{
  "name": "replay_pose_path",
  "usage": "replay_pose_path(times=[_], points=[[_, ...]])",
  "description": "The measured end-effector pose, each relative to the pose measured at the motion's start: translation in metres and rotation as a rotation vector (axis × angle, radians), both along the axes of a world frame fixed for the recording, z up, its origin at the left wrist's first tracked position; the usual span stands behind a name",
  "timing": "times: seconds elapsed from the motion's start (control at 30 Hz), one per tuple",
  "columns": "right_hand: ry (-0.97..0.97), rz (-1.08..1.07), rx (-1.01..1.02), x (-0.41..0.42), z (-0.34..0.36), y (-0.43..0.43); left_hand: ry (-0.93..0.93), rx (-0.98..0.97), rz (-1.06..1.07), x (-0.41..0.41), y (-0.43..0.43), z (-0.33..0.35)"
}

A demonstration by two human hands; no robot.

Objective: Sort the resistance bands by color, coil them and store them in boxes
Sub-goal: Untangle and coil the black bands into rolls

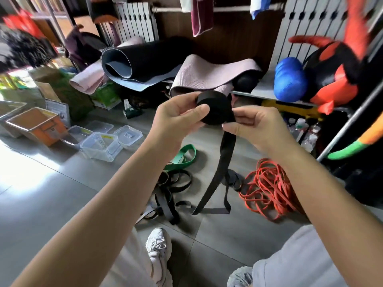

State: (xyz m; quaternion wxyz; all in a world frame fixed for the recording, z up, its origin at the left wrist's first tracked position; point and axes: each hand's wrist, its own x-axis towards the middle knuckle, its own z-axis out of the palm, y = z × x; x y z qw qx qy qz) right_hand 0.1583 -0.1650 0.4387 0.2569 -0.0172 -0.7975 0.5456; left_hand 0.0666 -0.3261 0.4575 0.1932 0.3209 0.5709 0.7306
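Grey floor tiles [62, 183] run across the room, with a bright patch of light [14, 164] glaring on them at the left (washed out almost to white). Behind stands a dark brown wall [234, 42] with a white radiator [136, 21] against it and cloths [202, 17] hanging from a pipe [167, 9]. Rolled mats [145, 61] lie beside a low grey shelf [267, 88].

I'm scanning for print, and nothing reads from here. Low and well left of the left hand [176, 119], the clear boxes [97, 151] carry small yellow stickers [108, 136], too small to make out. Further left, a white printed sheet [56, 107] stands against a carton, its text a blur. The green carton [105, 96] left of that hand shows marks I can't read either.
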Motion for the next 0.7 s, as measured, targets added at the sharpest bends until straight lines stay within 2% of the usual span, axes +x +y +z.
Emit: replay_pose_path(times=[0.17,0.33,0.43,0.57,0.7], points=[[0.051,-0.045,0.072,-0.012,0.032,0.011,-0.038,0.086,-0.018,-0.010,0.015,0.030],[0.083,-0.086,0.002,-0.030,0.060,0.019,-0.038,0.130,-0.009,-0.025,0.027,0.056],[-0.058,-0.056,-0.063,-0.039,0.047,0.022,-0.088,0.109,0.048,-0.030,0.031,0.054],[-0.304,-0.018,0.021,-0.039,0.008,0.017,-0.155,0.088,0.087,-0.036,0.029,0.041],[-0.254,-0.075,0.066,-0.033,0.012,0.017,-0.159,0.152,0.062,-0.041,0.020,0.044]])
